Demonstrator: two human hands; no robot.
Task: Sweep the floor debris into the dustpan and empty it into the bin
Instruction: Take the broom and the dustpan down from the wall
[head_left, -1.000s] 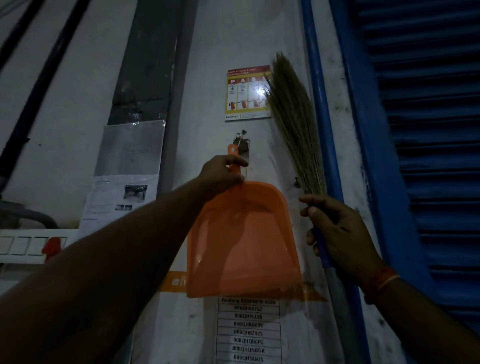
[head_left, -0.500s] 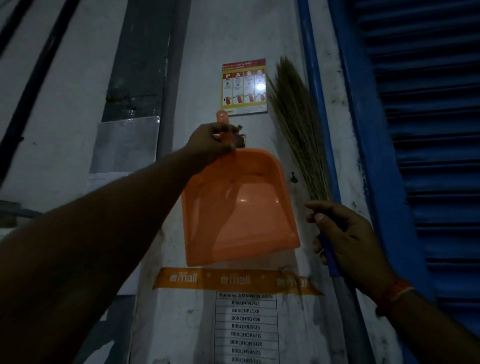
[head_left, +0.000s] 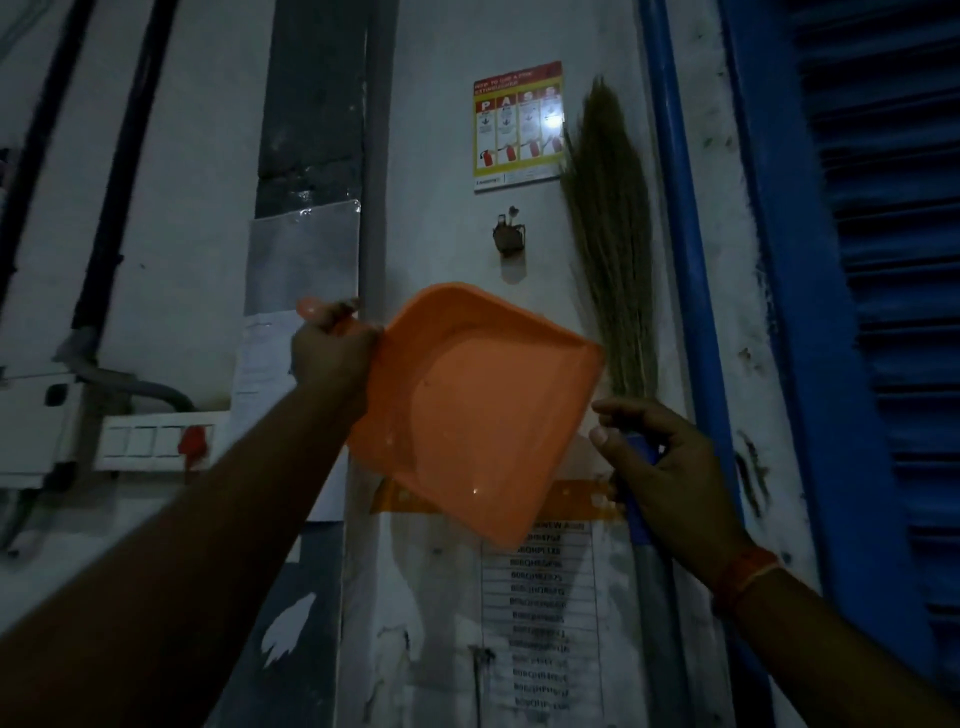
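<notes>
Both hands are raised toward a dim, scuffed white wall. On the left, the left hand (head_left: 332, 358) has its fingers wrapped round the short handle of an orange dustpan (head_left: 483, 415), a smooth, glossy plastic scoop with a raised rim on three sides and a flat open lip. The pan is tilted, its hollow facing the camera and its lip pointing down and to the right, clear of the small dark metal hook (head_left: 509, 236) on the wall above it. The right hand (head_left: 670, 478) curls round the blue sleeve of a broom (head_left: 610, 234), just above the point where the sleeve meets a grey shaft. The broom stands upright, bristle end on top: a long, tapering plume of dry, grass-like fibres, fanned against the wall beside a blue pipe (head_left: 680, 260). An orange thread band circles the right wrist.

A red-and-yellow fire-extinguisher poster (head_left: 517, 124) is stuck above the hook, and a glossy printed list (head_left: 540, 613) sits under an orange strip below the pan; its lines look like codes, though the blur makes them hard to read. Ribbed blue shutter slats (head_left: 883, 312) fill the right edge.
</notes>
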